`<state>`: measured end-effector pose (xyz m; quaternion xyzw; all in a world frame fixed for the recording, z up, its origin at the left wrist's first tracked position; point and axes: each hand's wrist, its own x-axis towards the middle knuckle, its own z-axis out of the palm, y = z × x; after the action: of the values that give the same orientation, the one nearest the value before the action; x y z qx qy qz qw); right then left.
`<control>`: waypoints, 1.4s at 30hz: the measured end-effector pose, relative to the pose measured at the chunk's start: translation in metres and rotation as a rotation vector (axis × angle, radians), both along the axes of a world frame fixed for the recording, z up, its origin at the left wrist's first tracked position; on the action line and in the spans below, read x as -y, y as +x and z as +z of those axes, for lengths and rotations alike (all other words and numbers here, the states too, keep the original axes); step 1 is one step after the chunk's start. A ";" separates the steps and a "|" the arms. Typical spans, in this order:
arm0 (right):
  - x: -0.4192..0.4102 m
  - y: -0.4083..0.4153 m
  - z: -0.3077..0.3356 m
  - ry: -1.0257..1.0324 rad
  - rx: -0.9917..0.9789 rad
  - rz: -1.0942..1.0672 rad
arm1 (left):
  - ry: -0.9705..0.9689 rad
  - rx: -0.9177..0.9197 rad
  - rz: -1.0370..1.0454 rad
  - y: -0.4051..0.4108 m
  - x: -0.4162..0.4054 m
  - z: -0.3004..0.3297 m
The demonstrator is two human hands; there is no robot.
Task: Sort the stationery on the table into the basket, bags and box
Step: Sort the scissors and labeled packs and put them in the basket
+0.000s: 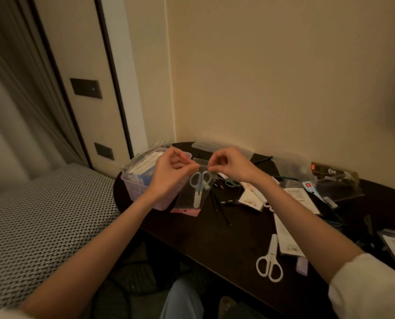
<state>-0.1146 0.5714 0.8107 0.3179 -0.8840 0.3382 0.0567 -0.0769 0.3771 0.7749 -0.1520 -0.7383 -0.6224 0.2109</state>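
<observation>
Above dark table (214, 238), left hand (168, 171) and right hand (231, 165) pinch clear bag (195, 192) holding blue scissors (200, 183).

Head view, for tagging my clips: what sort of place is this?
Probably a hotel room or bedroom: a dark table against a plain wall, a curtain, dark wall switch panels.

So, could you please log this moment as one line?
left hand: pinching bag top | right hand: same | clear bag: blue scissors inside
</observation>
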 end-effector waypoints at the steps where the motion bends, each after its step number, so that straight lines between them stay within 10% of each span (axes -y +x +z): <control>1: 0.003 -0.004 0.005 0.000 -0.030 0.007 | -0.009 0.012 -0.022 0.000 0.008 0.001; 17: 0.047 -0.059 0.017 -0.698 0.194 0.076 | -0.162 0.368 -0.381 -0.027 0.064 0.005; 32: 0.079 -0.136 -0.006 -0.514 0.963 0.012 | -0.585 0.486 0.183 -0.061 0.079 -0.008; 42: 0.124 -0.177 -0.027 -0.122 0.567 -0.226 | -0.835 0.089 0.293 -0.076 0.107 -0.030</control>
<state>-0.2917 0.4477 0.7837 0.1064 -0.8724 0.4572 -0.1361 -0.1531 0.2699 0.7446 -0.0906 -0.9485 -0.2404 0.1854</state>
